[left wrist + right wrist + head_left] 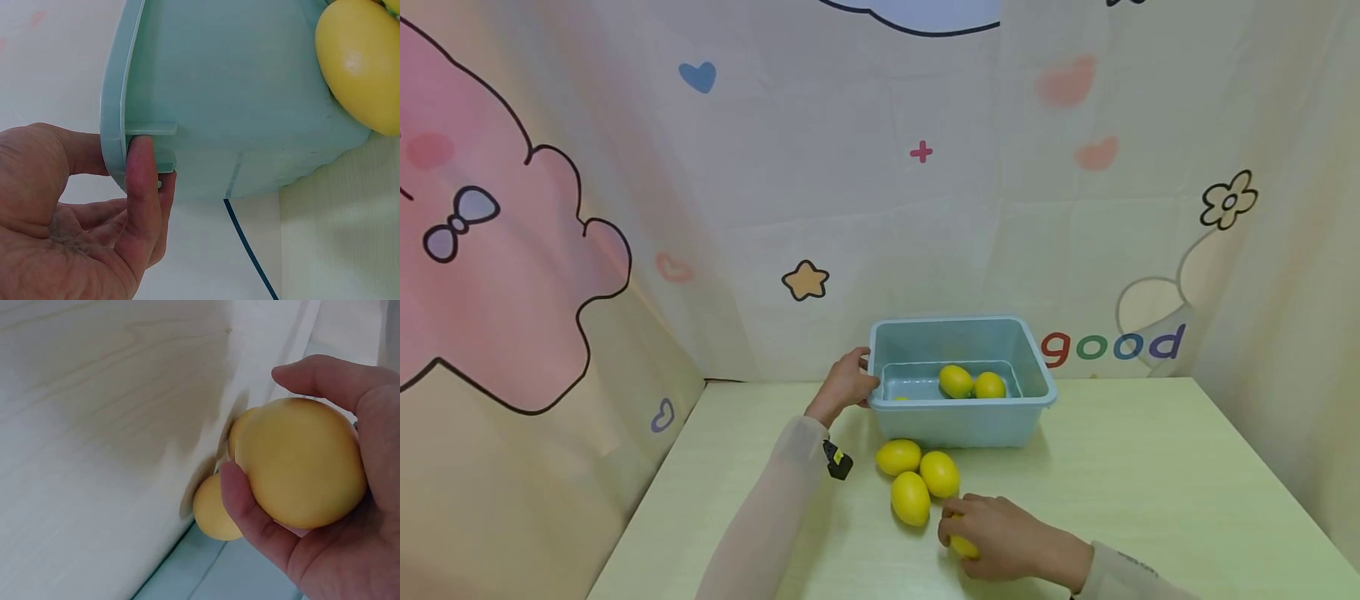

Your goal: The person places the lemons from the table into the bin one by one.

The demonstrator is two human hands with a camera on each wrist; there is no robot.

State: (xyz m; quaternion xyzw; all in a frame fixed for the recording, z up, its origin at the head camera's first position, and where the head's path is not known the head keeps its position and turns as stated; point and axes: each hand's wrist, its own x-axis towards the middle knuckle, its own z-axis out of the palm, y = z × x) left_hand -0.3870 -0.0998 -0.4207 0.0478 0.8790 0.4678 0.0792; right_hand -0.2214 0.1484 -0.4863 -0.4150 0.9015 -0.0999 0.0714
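A light blue plastic bin (962,427) stands at the back of the table. My left hand (847,382) grips its left end, with fingers (142,194) hooked under the rim in the left wrist view. Inside the bin lie a lemon (956,382), another lemon (990,386) and a sliver of a third, mostly hidden by the front wall. My right hand (1003,537) holds a lemon (300,465) near the front, thumb and fingers curled round it. Three loose lemons (910,498) lie grouped between that hand and the bin.
The pale wooden table (1165,483) reaches back to a printed cloth backdrop (850,183) right behind the bin. Side cloths (1300,333) hang along the table's left and right edges. A small black device (837,460) sits on the left wrist.
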